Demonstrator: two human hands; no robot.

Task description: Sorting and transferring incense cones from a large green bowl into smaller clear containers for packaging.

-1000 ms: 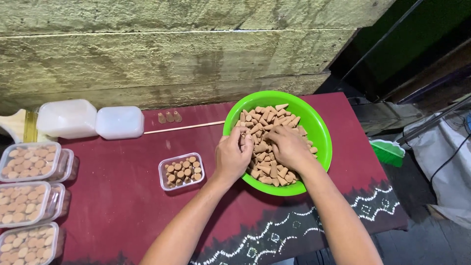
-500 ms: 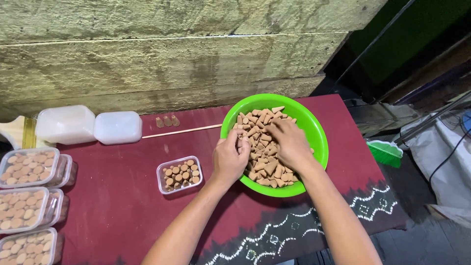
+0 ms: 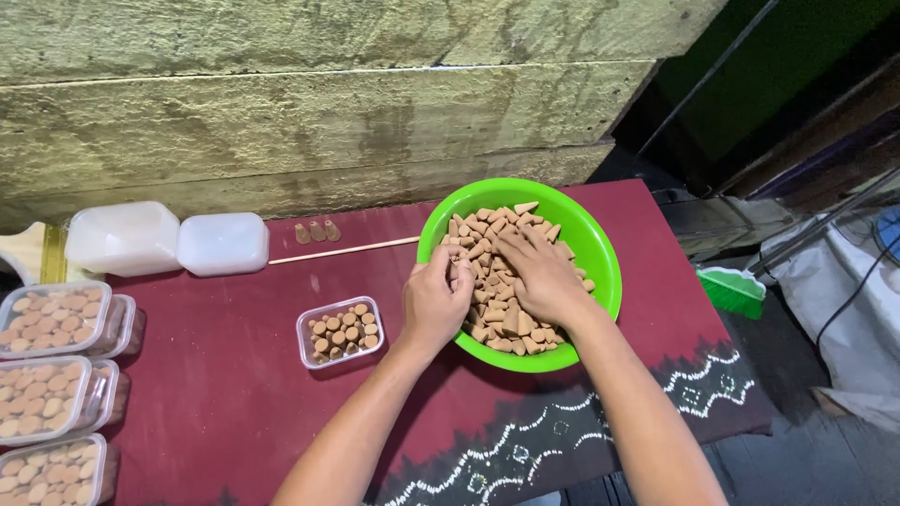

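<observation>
A bright green bowl [image 3: 581, 234] full of small brown cones [image 3: 487, 234] sits on the dark red cloth. My left hand [image 3: 433, 305] is at the bowl's left rim, fingers curled around a few cones. My right hand [image 3: 539, 276] lies palm down on the pile inside the bowl, fingers spread among the cones. To the left of the bowl stands a small clear box [image 3: 339, 331], lidless and partly filled with upright cones.
Several closed clear boxes of cones [image 3: 52, 319] are stacked at the left edge. Two white lidded containers [image 3: 169, 242] stand near the concrete wall, with a thin wooden stick [image 3: 342, 249] and three loose cones [image 3: 317, 231] beside them. A green brush [image 3: 733, 290] lies right of the table.
My left hand has closed on a few cones at the bowl's left rim. My right hand has shifted slightly over the pile.
</observation>
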